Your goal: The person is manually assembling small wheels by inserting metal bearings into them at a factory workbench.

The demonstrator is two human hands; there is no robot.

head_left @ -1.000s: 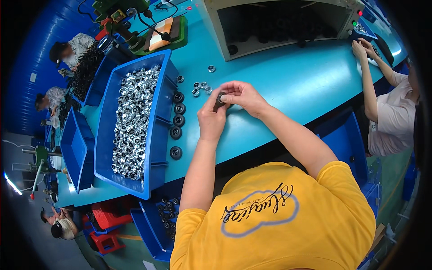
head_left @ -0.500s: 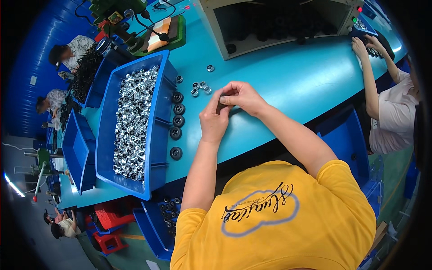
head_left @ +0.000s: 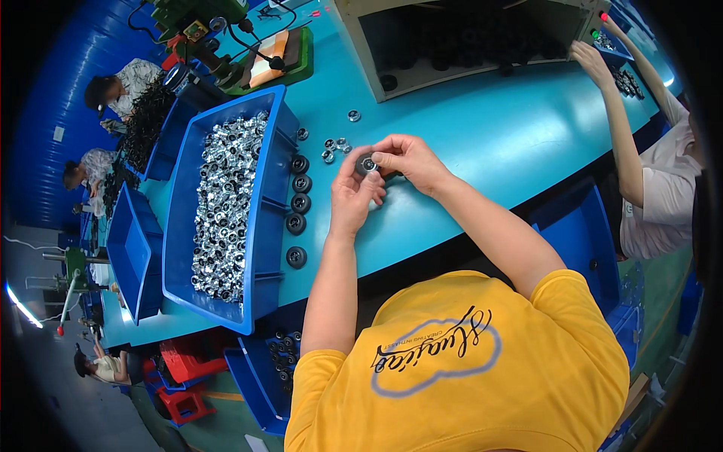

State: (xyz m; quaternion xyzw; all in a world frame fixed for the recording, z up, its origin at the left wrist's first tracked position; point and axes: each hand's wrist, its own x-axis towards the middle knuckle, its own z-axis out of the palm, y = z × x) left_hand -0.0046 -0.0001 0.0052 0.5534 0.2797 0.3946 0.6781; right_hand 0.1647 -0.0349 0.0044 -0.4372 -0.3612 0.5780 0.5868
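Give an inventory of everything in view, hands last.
held wheel: 1, black and silver, centre
table: 1, turquoise, centre
large tray: 1, blue, left of centre
piled hubs: uncountable, silver-black, in large tray
row wheels: 5, black, beside large tray
loose hubs: several, silver, on table
smaller tray: 1, blue, further left
black parts: uncountable, black, upper left
lower bins: several, blue, below table
stools: at least 2, red, lower left
machines: 2, green, left
housing: 1, pale, top
co-workers: several, pale tops, both sides
T-shirt: 1, yellow, bottom
left hand: 1, bare, on held wheel
right hand: 1, bare, on held wheel
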